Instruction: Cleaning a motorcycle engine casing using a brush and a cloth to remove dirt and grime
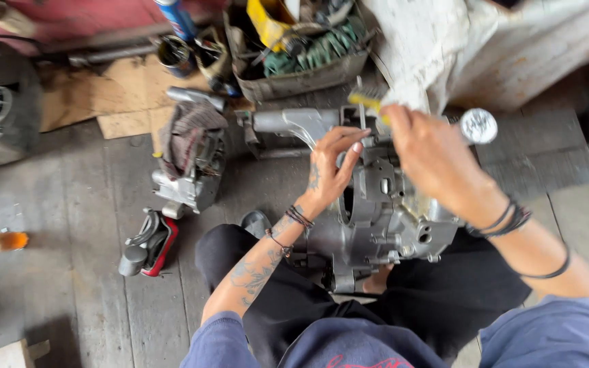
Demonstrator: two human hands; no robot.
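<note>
Plank floor (69, 225); grey cast-metal engine casing (383, 218), both hands touching.

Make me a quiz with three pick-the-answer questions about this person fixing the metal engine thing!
1. Where does the grey engine case sit?
A) between the person's knees
B) on a shelf
C) in the tool bag

2. What colour is the handle of the tool in the right hand?
A) yellow
B) pink
C) white

3. What is the left hand doing?
A) resting on the engine case
B) holding a cup
C) lying flat on the floor

Answers: 1 A, dark trousers flank it; 2 A, yellow shows past the fingers; 3 A, its fingers touch the casing.
</note>
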